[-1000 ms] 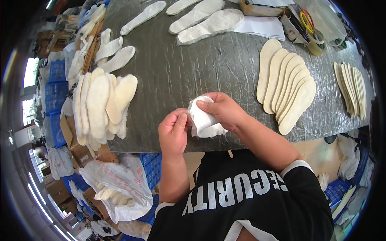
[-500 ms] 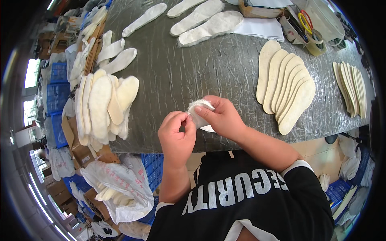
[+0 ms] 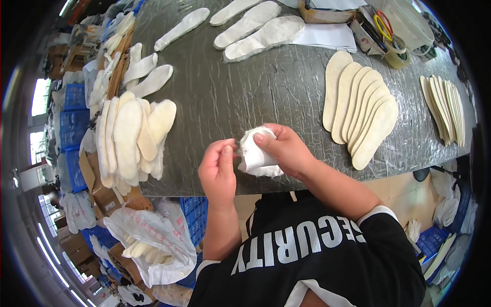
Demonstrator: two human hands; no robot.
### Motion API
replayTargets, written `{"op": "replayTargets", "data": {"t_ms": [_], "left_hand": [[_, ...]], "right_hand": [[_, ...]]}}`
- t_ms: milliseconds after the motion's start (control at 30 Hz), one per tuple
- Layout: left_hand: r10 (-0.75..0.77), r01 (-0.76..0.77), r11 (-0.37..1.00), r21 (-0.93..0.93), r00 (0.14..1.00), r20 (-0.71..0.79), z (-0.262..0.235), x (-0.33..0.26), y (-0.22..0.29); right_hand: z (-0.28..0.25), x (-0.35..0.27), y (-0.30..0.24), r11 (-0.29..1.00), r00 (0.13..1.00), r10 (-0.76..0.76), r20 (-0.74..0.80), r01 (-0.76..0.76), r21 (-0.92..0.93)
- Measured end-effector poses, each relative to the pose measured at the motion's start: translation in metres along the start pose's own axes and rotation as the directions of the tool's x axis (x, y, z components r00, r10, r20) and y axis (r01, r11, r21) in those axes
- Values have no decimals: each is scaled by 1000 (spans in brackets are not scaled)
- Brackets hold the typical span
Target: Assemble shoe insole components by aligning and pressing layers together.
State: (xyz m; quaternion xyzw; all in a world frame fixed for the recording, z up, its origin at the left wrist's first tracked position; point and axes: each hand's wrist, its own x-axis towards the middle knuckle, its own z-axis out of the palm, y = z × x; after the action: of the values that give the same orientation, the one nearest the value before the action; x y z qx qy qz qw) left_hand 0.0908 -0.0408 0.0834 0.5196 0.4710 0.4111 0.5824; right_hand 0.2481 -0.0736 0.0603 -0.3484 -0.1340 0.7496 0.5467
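So, right hand (image 3: 286,148): pinched shut on a folded white insole (image 3: 260,156), with thumb on top and fingers mostly hidden behind. Probably held bent like that to push the fuzzy rim out to the left.
Left hand (image 3: 217,166): loosely curled, with thumb and index close together just beside that rim. Can't tell about any fluff caught between them.
Folded insole: up over the near side of the dark table (image 3: 230,97), close to the body, likely for a good look.
Fleecy pile (image 3: 125,135): heaped at the left edge, in easy reach.
Cream insoles (image 3: 365,117): fanned and overlapping on the right, maybe for easy picking one by one.
White insoles (image 3: 263,40): laid flat on the far side, seemingly kept apart from the cream lot.
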Motion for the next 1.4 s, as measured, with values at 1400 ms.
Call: {"op": "replayTargets", "data": {"t_ms": [1400], "left_hand": [[320, -312, 938, 149, 947, -34, -8, -23, 41]], "right_hand": [[18, -24, -9, 982, 989, -145, -32, 147, 121]]}}
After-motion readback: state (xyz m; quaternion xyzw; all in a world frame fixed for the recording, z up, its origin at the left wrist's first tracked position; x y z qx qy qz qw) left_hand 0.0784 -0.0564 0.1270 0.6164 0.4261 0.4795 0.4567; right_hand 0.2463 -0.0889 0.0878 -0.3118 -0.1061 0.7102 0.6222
